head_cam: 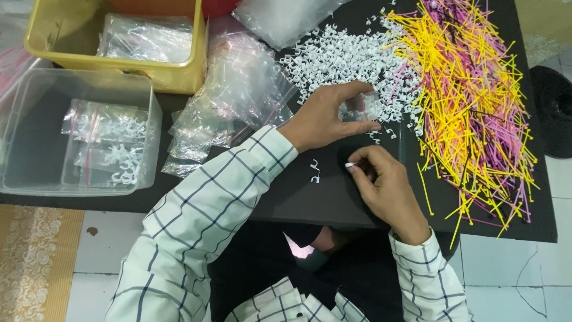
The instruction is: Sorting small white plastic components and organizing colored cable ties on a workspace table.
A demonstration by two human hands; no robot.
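My left hand point(326, 117) holds a small clear plastic bag point(361, 108) open beside a heap of small white plastic clips point(336, 58) on the black mat point(298, 197). Just below it, my right hand point(386, 188) pinches one white clip point(350, 164) between thumb and fingertip. Two loose white clips point(314, 170) lie on the mat to the left of my right hand. A spread of yellow and pink cable ties point(471, 101) covers the mat on the right.
A stack of empty clear bags point(235, 95) lies left of my left hand. A clear plastic box point(74, 134) at the left holds filled bags of clips. Behind it stands a yellow tub point(128, 42) with more bags. White floor tiles point(512, 274) lie below the mat.
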